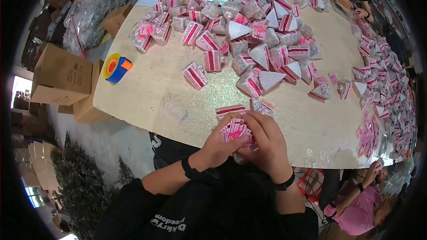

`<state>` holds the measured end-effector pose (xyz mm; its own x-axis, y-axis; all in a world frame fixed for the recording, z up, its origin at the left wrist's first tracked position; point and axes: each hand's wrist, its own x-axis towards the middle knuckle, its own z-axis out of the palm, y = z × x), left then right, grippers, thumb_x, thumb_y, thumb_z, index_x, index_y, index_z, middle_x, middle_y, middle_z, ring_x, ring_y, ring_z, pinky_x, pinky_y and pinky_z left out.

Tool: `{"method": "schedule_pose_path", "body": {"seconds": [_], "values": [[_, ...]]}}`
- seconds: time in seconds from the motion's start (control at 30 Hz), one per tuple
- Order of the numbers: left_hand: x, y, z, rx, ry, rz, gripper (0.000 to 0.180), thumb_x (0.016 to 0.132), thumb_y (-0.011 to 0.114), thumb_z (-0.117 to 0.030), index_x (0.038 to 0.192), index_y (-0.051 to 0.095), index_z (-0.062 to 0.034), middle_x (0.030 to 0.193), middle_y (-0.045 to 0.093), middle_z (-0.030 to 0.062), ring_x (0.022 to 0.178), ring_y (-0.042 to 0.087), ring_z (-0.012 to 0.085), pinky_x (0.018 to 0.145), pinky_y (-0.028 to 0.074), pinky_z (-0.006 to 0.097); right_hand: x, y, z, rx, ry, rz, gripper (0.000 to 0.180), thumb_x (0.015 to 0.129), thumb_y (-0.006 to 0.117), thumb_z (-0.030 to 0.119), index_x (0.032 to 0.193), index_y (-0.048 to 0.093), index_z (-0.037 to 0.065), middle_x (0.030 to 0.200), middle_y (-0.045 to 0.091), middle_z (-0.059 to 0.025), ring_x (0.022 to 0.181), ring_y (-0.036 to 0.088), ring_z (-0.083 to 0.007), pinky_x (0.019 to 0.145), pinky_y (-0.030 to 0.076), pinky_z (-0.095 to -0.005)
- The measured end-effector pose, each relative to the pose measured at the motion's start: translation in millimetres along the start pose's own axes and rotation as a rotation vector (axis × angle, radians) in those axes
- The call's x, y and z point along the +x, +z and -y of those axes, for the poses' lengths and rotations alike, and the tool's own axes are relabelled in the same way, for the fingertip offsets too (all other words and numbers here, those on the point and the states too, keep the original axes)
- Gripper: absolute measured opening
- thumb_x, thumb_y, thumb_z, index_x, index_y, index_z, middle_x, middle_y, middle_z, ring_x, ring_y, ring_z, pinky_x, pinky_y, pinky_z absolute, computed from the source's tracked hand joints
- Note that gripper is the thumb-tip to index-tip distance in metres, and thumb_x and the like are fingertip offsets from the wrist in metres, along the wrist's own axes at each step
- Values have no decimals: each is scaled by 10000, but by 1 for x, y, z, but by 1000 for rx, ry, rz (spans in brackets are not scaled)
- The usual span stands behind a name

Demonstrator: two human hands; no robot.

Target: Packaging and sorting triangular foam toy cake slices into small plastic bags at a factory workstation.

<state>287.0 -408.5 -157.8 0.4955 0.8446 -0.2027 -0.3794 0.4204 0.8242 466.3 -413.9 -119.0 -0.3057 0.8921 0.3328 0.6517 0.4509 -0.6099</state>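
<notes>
Both my hands are closed around one small wedge-shaped pink and white cake-slice ornament (236,132) at the near edge of the round beige table (147,93). My left hand (216,147) grips it from the left and below. My right hand (266,141) covers its right side and top, so most of the piece is hidden. Just beyond my fingers lie a flat red-striped piece (230,110) and a glittery one (261,106). A big heap of similar cake-slice ornaments (249,26) fills the far half of the table.
A yellow, orange and blue tape dispenser (116,67) sits at the table's left edge. Cardboard boxes (60,78) and clear plastic bags (95,4) stand to the left. Another person's hands (342,0) work at the far right; a person in pink (360,204) sits lower right.
</notes>
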Motion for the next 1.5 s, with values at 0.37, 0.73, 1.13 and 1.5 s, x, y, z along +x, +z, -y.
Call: {"method": "schedule_pose_path", "body": {"seconds": [0.37,0.73,1.13,1.5], "values": [[8,-3,-14,-40,-109,177,657,900,791,-115,1449,439,-36,1241,609,58,1146,609,143,958,528,306,2,-11,-1,43,-135,82,785,622,871,126,1357,596,90,1392,601,-96,1165,600,-343,996,504,-456],[5,-1,-8,-31,-239,93,384,921,715,-111,1270,579,-27,1060,668,38,907,660,118,704,529,259,2,-6,4,12,-88,123,813,620,875,143,1380,595,66,1430,573,-120,1240,572,-335,1040,482,-454],[15,-4,5,154,-240,108,293,1010,620,-141,1268,603,-3,1129,672,36,1020,637,116,871,524,279,-5,-2,2,-68,-66,88,765,607,865,138,1323,620,29,1259,666,-138,1149,633,-343,992,510,-441],[16,8,-4,137,-134,53,276,987,615,-116,1234,626,5,1082,692,60,979,644,131,848,531,298,-10,4,-7,-41,-111,28,762,630,847,178,1335,614,12,1286,649,-146,1182,609,-343,1004,503,-446]]}}
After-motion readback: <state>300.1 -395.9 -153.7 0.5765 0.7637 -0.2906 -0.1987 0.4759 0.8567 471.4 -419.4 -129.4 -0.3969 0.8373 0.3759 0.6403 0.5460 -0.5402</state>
